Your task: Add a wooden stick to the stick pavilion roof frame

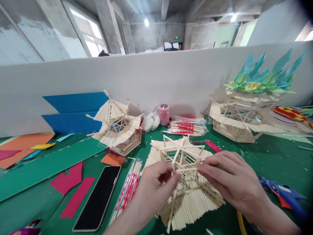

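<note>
A small model built of pale wooden sticks [182, 182] lies on the green table [269, 160] in front of me. My left hand [156, 186] pinches its framework from the left, thumb and fingers closed on the sticks. My right hand [232, 179] grips the frame from the right, fingertips on a horizontal stick near the middle. Both hands touch the model's open upper frame [181, 153].
A black phone [99, 197] and a packet of chopsticks [128, 189] lie to the left. Two other stick models [117, 125] [238, 119], a pink cup [163, 114], chopstick packs [186, 128], coloured paper [70, 182] and a blue glue gun [283, 195] surround me. A white partition [156, 81] backs the table.
</note>
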Available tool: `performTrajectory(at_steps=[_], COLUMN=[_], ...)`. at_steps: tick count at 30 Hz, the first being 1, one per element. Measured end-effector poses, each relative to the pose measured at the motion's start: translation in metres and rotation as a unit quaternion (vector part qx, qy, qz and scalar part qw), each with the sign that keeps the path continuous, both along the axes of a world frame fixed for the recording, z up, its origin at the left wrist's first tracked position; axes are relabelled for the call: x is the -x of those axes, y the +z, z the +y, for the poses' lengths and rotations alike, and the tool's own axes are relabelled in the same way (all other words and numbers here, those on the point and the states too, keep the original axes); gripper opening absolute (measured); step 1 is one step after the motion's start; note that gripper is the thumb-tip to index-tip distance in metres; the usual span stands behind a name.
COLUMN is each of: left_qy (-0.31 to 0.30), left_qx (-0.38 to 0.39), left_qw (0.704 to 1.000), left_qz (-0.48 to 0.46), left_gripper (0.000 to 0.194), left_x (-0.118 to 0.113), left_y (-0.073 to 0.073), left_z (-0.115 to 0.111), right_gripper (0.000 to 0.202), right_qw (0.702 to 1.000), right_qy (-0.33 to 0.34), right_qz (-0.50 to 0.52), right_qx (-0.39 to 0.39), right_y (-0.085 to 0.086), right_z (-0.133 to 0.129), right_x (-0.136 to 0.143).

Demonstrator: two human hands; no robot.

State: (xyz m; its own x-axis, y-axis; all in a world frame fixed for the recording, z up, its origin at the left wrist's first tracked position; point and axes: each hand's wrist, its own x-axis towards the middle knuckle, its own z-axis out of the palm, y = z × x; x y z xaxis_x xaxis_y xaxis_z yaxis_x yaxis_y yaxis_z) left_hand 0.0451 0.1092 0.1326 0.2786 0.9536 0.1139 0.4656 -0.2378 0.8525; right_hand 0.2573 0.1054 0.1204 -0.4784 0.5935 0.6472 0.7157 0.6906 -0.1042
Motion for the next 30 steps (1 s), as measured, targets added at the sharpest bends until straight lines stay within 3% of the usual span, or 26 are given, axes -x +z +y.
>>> performTrajectory(at_steps=[30], left_qy=[-0.025], left_qx=[0.054], left_qw=[0.992], left_qz=[-0.112], left_gripper=[0.015], left_x=[-0.0024], left_y=[0.0012], left_z=[0.0026], right_gripper=[0.018], right_qw=[1.0], right_qy=[-0.02], right_qz=[0.009], right_qx=[0.008], right_y=[0.0054], right_z=[-0.0007], right_x=[0.0032])
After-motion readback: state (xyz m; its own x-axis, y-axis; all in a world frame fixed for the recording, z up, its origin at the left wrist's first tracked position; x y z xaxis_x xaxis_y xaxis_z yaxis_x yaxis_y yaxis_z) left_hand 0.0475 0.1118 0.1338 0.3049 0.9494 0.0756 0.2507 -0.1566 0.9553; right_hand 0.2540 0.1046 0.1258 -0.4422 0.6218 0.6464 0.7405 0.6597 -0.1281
